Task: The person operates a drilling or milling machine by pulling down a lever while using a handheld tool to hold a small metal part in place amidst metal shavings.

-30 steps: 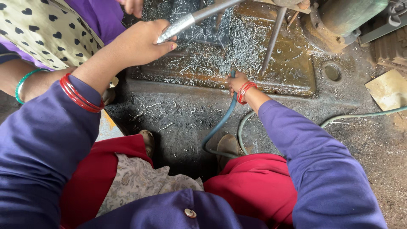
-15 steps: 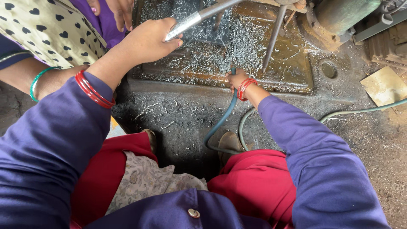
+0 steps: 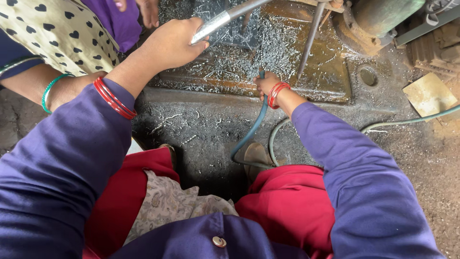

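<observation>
Little has shifted since the earlier frames: the left hand (image 3: 170,45) has stayed curled round the bright metal rod (image 3: 225,18) and the right hand (image 3: 266,82) has kept its place at the blue hose (image 3: 249,132); only the view has drifted a touch, and the neighbour's spotted sleeve (image 3: 57,33) sits much as it did.

Left hand — fingers wrapped tight about the rod's lower end, thumb pressing from the near side; the rod slants up and away over the rusty tray (image 3: 330,76), which is thick with silver shavings (image 3: 273,38). Right hand — closed on the upper end of the hose, knuckles against the tray's near lip; red bangles (image 3: 276,92) ring that wrist, and a like set (image 3: 114,98) rings the left one. From the hand the hose drops toward the knees and loops on the grimy floor (image 3: 201,129) beside a pale green hose (image 3: 412,120); a second thin rod (image 3: 310,38) stands in the tray just beyond the right hand, apart from it.

By my reading the work is at a holding stage: rod steadied with one hand, hose nozzle aimed into the tray with the other; whether anything flows from the hose cannot be told. A next move would call for a firm, unchanged hold on the rod while the hose end is guided along the shavings; the sharp swarf near the right knuckles asks for care, and another person's hand (image 3: 148,10) at the top edge leaves little room.
</observation>
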